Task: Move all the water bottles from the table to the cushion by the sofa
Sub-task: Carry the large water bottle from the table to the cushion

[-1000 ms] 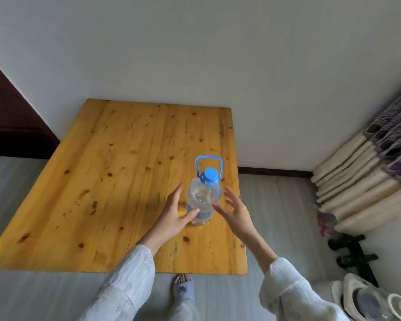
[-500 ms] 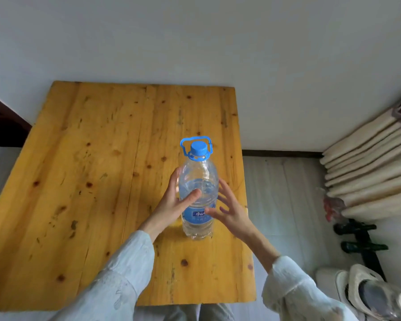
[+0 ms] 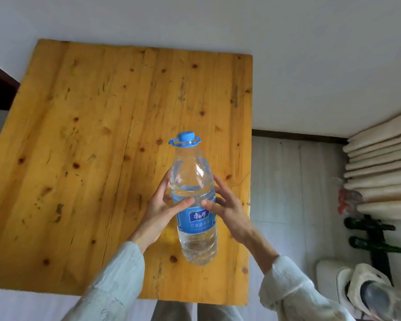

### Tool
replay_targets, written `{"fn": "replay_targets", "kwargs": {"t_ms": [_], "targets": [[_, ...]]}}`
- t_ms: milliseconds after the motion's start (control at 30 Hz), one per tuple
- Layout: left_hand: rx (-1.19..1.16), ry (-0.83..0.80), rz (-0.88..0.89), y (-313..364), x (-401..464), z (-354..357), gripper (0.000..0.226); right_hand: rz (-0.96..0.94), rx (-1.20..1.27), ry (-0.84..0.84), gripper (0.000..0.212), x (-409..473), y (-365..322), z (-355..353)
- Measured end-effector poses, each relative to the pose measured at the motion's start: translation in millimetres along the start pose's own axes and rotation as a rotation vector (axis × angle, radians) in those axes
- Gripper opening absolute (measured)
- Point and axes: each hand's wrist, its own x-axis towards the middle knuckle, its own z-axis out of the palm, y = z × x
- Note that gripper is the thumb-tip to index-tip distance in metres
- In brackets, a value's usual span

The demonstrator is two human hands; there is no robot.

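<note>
One large clear water bottle (image 3: 195, 195) with a blue cap, blue carry handle and blue label is held above the wooden table (image 3: 90, 144), lifted off its surface near the right edge. My left hand (image 3: 162, 209) grips its left side and my right hand (image 3: 227, 209) grips its right side, thumbs across the front just above the label. The bottle is roughly upright and about two-thirds full. No cushion or sofa seat is clearly in view.
A white wall stands behind the table. To the right, on the grey floor (image 3: 287, 181), lies a stack of cream folded pads (image 3: 380, 167), some dark green bottles (image 3: 375, 237) and a white appliance (image 3: 357, 286) at the lower right corner.
Both hands closed onto the bottle's sides and lifted it off the table toward me. The view moved closer over the table.
</note>
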Motion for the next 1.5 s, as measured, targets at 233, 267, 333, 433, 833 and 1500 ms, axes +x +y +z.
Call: {"fn": "replay_targets", "kwargs": {"t_ms": [233, 267, 333, 433, 833, 1500], "targets": [[-0.01, 0.061, 0.163, 35, -17, 14, 0.089, -0.131, -0.005, 0.022, 0.066, -18, -38, -6], [-0.002, 0.048, 0.187, 41, -21, 17, 0.09, -0.15, -0.003, 0.045, 0.069, -25, -43, -6], [0.011, 0.0, 0.223, 54, -31, 22, 0.091, -0.181, 0.0, 0.086, 0.07, -42, -52, -6], [0.034, -0.095, 0.285, 70, -48, 29, 0.085, -0.237, -0.016, 0.147, 0.063, -75, -62, -2], [0.224, -0.761, 0.498, 95, -151, 84, 0.083, -0.432, 0.074, 0.809, 0.068, -264, -40, 53], [0.369, -2.013, 0.272, -104, -597, 124, 0.094, -0.495, 0.411, 1.979, 0.069, -679, 192, 365]]}}
